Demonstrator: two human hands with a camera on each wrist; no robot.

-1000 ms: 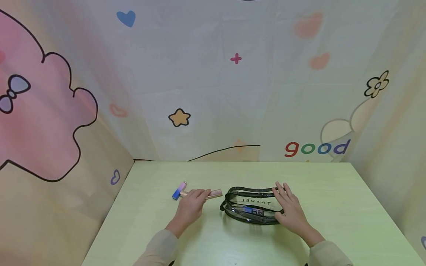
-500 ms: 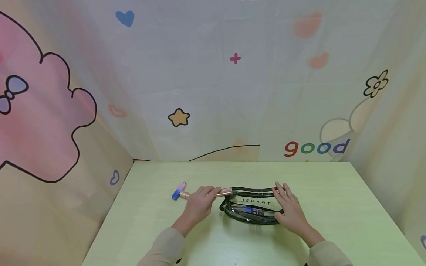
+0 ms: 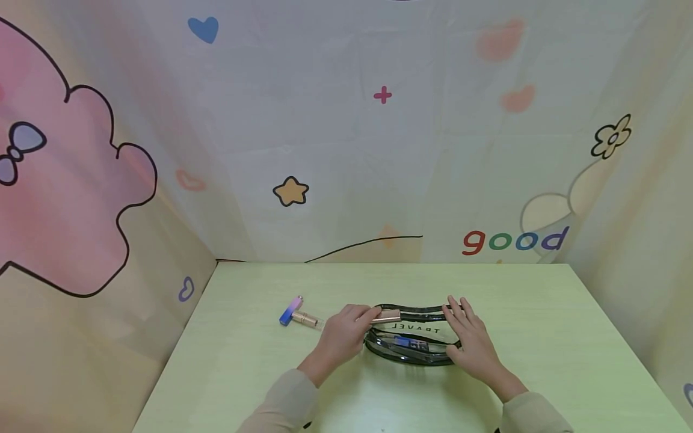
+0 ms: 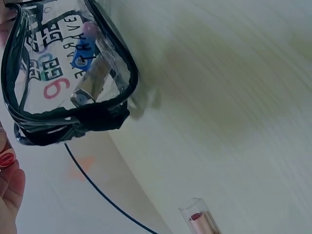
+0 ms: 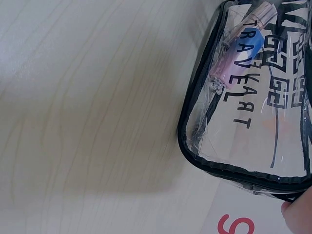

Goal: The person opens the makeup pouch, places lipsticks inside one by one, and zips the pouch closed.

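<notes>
A clear travel pouch (image 3: 414, 355) with black trim stands in the middle of the table. Through its wall in the right wrist view I see a blue-and-pink tube (image 5: 239, 58). My left hand (image 3: 342, 337) grips a rose-gold lipstick tube (image 3: 387, 316), whose far end reaches over the pouch's top left side. A red end of this lipstick (image 4: 7, 158) shows between the fingers at the left wrist view's edge. Whether its tip is inside the pouch I cannot tell. With fingers spread and straight, my right hand (image 3: 476, 340) rests on the pouch's right end.
Left of the pouch lie another blue-and-pink tube (image 3: 290, 311) and a second rose-gold lipstick (image 3: 305, 319) with a clear end, close together on the pale table (image 3: 243, 361). A patterned cloth (image 3: 335, 132) hangs behind the table.
My left hand has moved right, carrying the lipstick from beside the pouch to over its top left side. More of the lipstick lying on the table is uncovered. The right hand stays put.
</notes>
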